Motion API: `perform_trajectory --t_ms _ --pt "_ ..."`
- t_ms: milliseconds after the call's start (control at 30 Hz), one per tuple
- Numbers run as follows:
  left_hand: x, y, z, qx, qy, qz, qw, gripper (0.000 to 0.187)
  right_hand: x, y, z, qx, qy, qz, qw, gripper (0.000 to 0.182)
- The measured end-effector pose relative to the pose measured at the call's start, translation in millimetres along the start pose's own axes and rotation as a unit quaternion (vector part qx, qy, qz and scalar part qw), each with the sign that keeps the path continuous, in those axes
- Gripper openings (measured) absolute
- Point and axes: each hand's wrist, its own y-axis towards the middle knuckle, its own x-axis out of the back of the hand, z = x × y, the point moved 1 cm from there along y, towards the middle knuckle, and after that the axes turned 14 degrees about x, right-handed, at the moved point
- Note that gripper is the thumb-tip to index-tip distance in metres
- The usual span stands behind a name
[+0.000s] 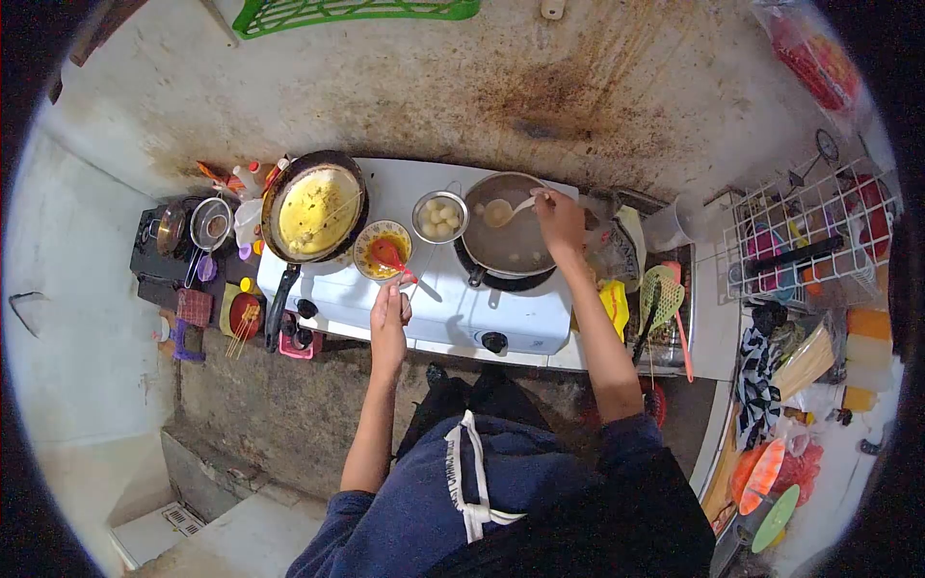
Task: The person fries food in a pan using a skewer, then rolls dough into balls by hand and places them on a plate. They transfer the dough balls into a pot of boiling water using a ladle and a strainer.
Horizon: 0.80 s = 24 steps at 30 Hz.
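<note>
My left hand point(390, 313) is closed on the handle of a red spoon point(388, 253), whose head rests in a patterned bowl point(375, 273) of orange-brown liquid. With my right hand point(560, 223) I grip a pale ladle point(499, 213) over a pot point(480, 249) of cloudy liquid, where a few pale balls show. Between bowl and pot sits a metal strainer point(418, 220) of round pale balls point(441, 221). A frying pan point(274, 241) with a yellow egg-like sheet point(316, 211) and a thin stick stands at the left of the white stove point(414, 332).
Left of the stove are a small strainer point(211, 223), bottles and a red bowl with skewers point(247, 316). At right lie a green slotted spatula point(662, 296), a yellow packet point(614, 306) and a clear jug point(673, 223). A white wire rack point(809, 231) hangs on the right wall.
</note>
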Motion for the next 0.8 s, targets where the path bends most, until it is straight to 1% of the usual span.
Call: perform_trajectory --t_ms 33,100,267,367,433,467,533,567,633,667,733,767,800 --pt "0.5 0.1 -0.1 0.0 0.0 0.0 1.0 0.036 -0.7 0.3 5.2 -0.011 0.007 0.013 1.0 0.023" --pt "2.0 -0.1 -0.5 -0.017 0.014 0.013 1.0 0.036 -4.6 -1.0 8.9 -0.003 0.011 0.01 1.0 0.022" --pt "4.8 -0.3 -0.8 -0.011 0.004 0.021 1.0 0.036 -12.5 -5.0 15.5 -0.001 0.034 0.005 0.999 0.02" --pt "4.5 -1.1 -2.4 -0.01 0.012 0.018 1.0 0.036 -6.4 -7.8 30.6 -0.014 0.039 0.023 0.999 0.019" --pt "4.7 -1.3 -3.3 -0.014 0.019 0.014 1.0 0.036 -3.4 -8.6 40.8 0.023 0.013 0.01 1.0 0.019" --pt "4.7 -1.4 -3.8 -0.013 0.022 0.013 1.0 0.036 -2.6 -8.7 43.4 0.023 0.013 0.01 1.0 0.019" --pt "5.1 -1.5 -3.8 -0.013 0.024 0.011 1.0 0.036 -2.0 -9.0 48.3 0.02 0.065 0.037 0.997 0.019" --pt "5.2 -1.3 -3.6 -0.011 0.021 0.011 1.0 0.036 -0.9 -11.2 51.7 0.021 0.064 0.037 0.997 0.019" --pt "5.6 -1.4 -3.7 -0.01 0.018 0.011 1.0 0.037 5.3 -18.9 64.8 0.111 -0.001 -0.019 0.994 0.018" --pt "5.7 -1.8 -4.1 -0.009 0.014 0.011 1.0 0.037 9.8 -21.5 70.9 0.112 -0.001 -0.019 0.994 0.018" --pt "5.4 -2.8 -5.7 -0.007 0.01 0.011 1.0 0.037 20.1 -28.6 84.1 0.079 0.024 0.035 0.996 0.017" --pt "5.0 -3.4 -7.6 -0.011 0.022 0.001 1.0 0.036 22.2 -35.5 84.6 0.079 0.024 0.035 0.996 0.017" --pt "4.7 -3.7 -8.6 -0.015 0.036 -0.009 0.999 0.035 25.5 -43.7 85.6 0.127 0.011 0.028 0.991 0.017"
